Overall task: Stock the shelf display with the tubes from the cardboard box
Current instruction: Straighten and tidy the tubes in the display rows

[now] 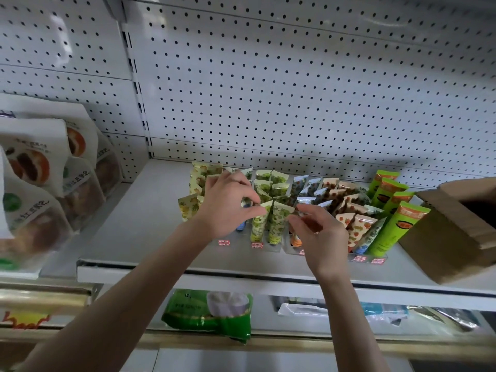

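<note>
Rows of small upright tubes stand in a clear display rack (291, 250) on the white shelf (128, 237). My left hand (228, 208) reaches over the yellow and green rows and pinches the top of a front green-patterned tube (258, 224). Its neighbour, another green-patterned tube (276, 224), has its top corner pinched by my right hand (320, 234). Orange-patterned tubes (354, 232) and taller bright green tubes (391, 226) fill the rows to the right. The open cardboard box (442, 237) sits on the shelf at the far right; its inside is dark.
White bags of buns (40, 183) lean on the shelf section to the left. A perforated white back panel (295, 89) rises behind the tubes. On the shelf below lie a green bag (209, 312) and other packets (383, 311).
</note>
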`<state>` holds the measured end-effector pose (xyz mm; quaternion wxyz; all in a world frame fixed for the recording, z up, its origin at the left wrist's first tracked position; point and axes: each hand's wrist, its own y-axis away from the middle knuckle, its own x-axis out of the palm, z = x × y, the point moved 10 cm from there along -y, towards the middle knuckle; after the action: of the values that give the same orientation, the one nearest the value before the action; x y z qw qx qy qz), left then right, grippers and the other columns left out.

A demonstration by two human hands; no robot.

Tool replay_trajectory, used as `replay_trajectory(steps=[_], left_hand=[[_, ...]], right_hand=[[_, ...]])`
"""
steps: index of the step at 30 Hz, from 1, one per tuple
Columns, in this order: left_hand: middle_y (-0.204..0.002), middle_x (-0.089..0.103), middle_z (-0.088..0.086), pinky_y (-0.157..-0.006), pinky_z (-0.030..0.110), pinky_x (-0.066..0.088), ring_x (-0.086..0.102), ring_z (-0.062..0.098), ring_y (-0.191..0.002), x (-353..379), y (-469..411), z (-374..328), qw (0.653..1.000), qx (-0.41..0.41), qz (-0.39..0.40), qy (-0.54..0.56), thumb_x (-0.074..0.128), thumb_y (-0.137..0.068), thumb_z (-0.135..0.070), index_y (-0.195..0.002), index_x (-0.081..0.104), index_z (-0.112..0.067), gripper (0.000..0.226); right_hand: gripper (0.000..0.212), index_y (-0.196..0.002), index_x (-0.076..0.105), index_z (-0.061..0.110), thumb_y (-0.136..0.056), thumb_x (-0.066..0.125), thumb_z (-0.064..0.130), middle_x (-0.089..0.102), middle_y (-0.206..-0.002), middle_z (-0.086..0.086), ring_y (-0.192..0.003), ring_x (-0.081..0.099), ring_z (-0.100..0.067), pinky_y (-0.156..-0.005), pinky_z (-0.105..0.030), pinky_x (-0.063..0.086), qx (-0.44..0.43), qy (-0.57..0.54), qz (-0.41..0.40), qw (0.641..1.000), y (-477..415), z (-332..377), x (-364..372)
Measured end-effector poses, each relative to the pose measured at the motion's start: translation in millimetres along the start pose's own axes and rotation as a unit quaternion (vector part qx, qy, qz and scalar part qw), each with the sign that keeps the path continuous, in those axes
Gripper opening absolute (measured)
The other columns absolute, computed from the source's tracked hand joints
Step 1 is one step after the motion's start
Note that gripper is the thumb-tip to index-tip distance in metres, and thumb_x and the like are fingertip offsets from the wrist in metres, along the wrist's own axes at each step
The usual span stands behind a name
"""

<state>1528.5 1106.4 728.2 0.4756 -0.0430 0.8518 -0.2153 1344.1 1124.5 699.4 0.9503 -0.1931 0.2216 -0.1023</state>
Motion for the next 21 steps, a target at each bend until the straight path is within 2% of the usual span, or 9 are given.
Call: replay_trajectory(steps=[5,9,11,14,17,21], left_hand=[[-0.102,0.046,-0.014,-0.084,0.022,0.01,0.036,0.008,-0.107,9,-1,-2,1.0,-0.009,0.017,-0.009,0.069,-0.076,-0.044,-0.091,0.073,-0.026,0.023],[-0.103,0.047,-0.013,-0.086,0.022,0.009,0.039,0.01,-0.109,11,-1,-1,1.0,-0.014,0.012,-0.018,0.067,-0.08,-0.041,-0.092,0.073,-0.027,0.02],[-0.106,0.051,-0.012,-0.087,0.023,0.01,0.04,0.011,-0.11,10,-1,0,1.0,-0.014,0.01,-0.019,0.067,-0.081,-0.038,-0.093,0.074,-0.026,0.018],[-0.108,0.053,-0.011,-0.086,0.022,0.01,0.04,0.011,-0.111,9,-1,0,1.0,-0.012,0.007,-0.019,0.066,-0.082,-0.035,-0.093,0.074,-0.025,0.016],[-0.106,0.053,-0.011,-0.086,0.021,0.009,0.039,0.011,-0.111,7,-1,0,1.0,-0.013,0.005,-0.016,0.066,-0.083,-0.034,-0.092,0.074,-0.024,0.016],[-0.107,0.053,-0.01,-0.086,0.021,0.009,0.04,0.01,-0.109,9,-1,-1,1.0,-0.007,0.008,-0.023,0.066,-0.082,-0.034,-0.091,0.074,-0.024,0.015]], right_hand=[[0.02,-0.102,0.071,0.007,-0.083,0.07,0.01,0.061,-0.07,0.009,-0.065,0.059,-0.006,-0.062,-0.014,0.048,-0.027,0.046,0.014,0.998,-5,7,2],[0.023,-0.106,0.07,0.008,-0.083,0.07,0.012,0.063,-0.07,0.003,-0.059,0.061,-0.01,-0.065,-0.029,0.054,-0.024,0.056,0.022,0.998,-7,6,7],[0.023,-0.106,0.07,0.008,-0.084,0.069,0.013,0.062,-0.067,0.005,-0.052,0.057,-0.007,-0.062,-0.03,0.054,-0.017,0.057,0.028,0.998,-8,4,9],[0.021,-0.106,0.069,0.009,-0.086,0.067,0.015,0.06,-0.062,0.01,-0.043,0.055,-0.006,-0.056,-0.025,0.052,0.005,0.049,0.038,0.998,-9,0,12],[0.016,-0.103,0.069,0.009,-0.088,0.065,0.015,0.061,-0.058,0.008,-0.04,0.053,-0.004,-0.047,-0.014,0.045,0.031,0.036,0.051,0.998,-11,-4,15],[0.009,-0.097,0.066,0.013,-0.09,0.061,0.014,0.061,-0.056,0.003,-0.037,0.05,-0.005,-0.043,-0.014,0.041,0.055,0.017,0.071,0.996,-11,-9,20]])
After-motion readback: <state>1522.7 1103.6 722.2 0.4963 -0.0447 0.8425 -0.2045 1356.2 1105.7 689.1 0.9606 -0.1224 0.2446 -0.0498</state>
